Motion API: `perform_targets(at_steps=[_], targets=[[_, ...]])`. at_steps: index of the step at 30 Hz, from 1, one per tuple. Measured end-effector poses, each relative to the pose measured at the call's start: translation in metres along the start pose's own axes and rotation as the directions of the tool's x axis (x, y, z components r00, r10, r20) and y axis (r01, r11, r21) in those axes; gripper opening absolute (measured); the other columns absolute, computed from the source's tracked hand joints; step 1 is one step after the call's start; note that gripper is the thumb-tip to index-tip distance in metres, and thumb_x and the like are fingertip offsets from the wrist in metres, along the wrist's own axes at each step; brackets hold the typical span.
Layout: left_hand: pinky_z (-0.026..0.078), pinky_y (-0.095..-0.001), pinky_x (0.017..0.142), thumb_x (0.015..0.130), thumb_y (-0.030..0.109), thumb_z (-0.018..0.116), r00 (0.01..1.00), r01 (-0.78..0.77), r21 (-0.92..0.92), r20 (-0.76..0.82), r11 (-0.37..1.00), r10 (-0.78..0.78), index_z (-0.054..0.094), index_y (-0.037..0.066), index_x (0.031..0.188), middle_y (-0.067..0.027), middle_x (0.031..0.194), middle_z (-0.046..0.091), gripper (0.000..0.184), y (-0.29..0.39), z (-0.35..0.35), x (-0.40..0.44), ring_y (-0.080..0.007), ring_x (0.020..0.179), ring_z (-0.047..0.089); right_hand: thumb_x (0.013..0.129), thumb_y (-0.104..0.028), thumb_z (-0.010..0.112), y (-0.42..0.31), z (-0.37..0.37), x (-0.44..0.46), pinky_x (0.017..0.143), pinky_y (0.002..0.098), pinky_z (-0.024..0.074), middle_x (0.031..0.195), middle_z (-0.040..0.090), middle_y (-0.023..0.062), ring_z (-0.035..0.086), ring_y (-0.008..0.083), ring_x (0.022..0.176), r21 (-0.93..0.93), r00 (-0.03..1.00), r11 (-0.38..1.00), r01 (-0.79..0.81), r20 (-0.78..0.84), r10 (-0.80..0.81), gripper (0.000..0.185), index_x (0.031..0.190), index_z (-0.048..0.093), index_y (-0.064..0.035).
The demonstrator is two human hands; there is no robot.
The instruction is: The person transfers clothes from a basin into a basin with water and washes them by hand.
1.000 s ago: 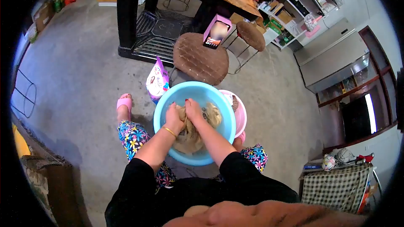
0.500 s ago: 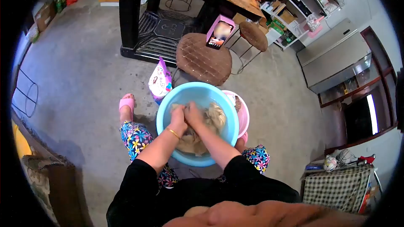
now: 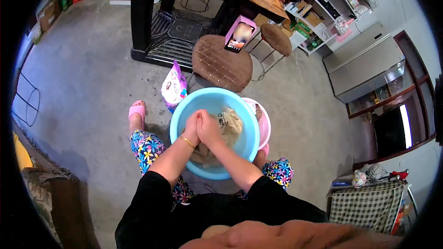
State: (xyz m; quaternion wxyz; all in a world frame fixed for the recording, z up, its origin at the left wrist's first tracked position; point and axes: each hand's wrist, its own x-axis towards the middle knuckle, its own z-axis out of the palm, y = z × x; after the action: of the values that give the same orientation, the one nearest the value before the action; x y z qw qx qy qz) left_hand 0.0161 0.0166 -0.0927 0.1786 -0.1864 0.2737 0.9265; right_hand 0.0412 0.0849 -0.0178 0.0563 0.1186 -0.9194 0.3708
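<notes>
A light-blue basin (image 3: 251, 144) stands on the floor between my legs, with water and a soaked beige cloth (image 3: 230, 128) in it; dark print shows on the cloth. My left hand (image 3: 191, 128), below a gold bangle, is closed and pressed against my right hand (image 3: 208, 129). The right hand is closed too, its fingers against the left. Both are over the left part of the basin, above the cloth. Whatever lies between the palms is hidden. Behind the basin's right side, a pink basin (image 3: 265, 127) holds some brown and white fabric.
A purple-and-white bag (image 3: 174, 87) stands at the basin's upper left. Beyond are a brown quilted stool (image 3: 221, 62) with a phone (image 3: 240, 36) propped against a pink box, a smaller stool (image 3: 276, 39) and a black-legged table (image 3: 140, 18). A checkered cloth (image 3: 367, 207) covers something at right.
My hands have come together, pressed palm to palm, where earlier they gripped bunched cloth. The printed part of the cloth now shows at the right of the hands.
</notes>
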Motion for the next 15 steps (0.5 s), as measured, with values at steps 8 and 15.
perform_targets(at_steps=[8, 15], targets=[[0.046, -0.0347, 0.077, 0.088, 0.022, 0.041, 0.986, 0.116, -0.263, -0.088, 0.958, -0.143, 0.053, 0.003, 0.101, -0.0097, 0.096, 0.058, 0.026, -0.015, 0.006, 0.012, -0.0221, 0.086, 0.057, 0.088, -0.023, 0.041, 0.089, 0.024, 0.041, 0.071, 0.0492, 0.0413, 0.088, 0.059, 0.0223, 0.055, 0.0412, 0.084, 0.022, 0.971, 0.980, -0.197, -0.133, 0.198, 0.023, 0.096, 0.051, -0.0041], [0.044, -0.0373, 0.082, 0.088, 0.024, 0.042, 0.976, -0.014, -0.299, -0.213, 0.954, -0.053, 0.051, 0.003, 0.105, -0.0112, 0.103, 0.056, 0.029, -0.006, 0.008, 0.005, -0.0257, 0.093, 0.055, 0.088, -0.030, 0.041, 0.129, 0.062, 0.033, 0.074, 0.0463, 0.0424, 0.091, 0.058, 0.0211, 0.054, 0.0391, 0.090, 0.093, 0.951, 0.953, -0.290, -0.080, 0.298, 0.029, 0.091, 0.051, -0.0033]])
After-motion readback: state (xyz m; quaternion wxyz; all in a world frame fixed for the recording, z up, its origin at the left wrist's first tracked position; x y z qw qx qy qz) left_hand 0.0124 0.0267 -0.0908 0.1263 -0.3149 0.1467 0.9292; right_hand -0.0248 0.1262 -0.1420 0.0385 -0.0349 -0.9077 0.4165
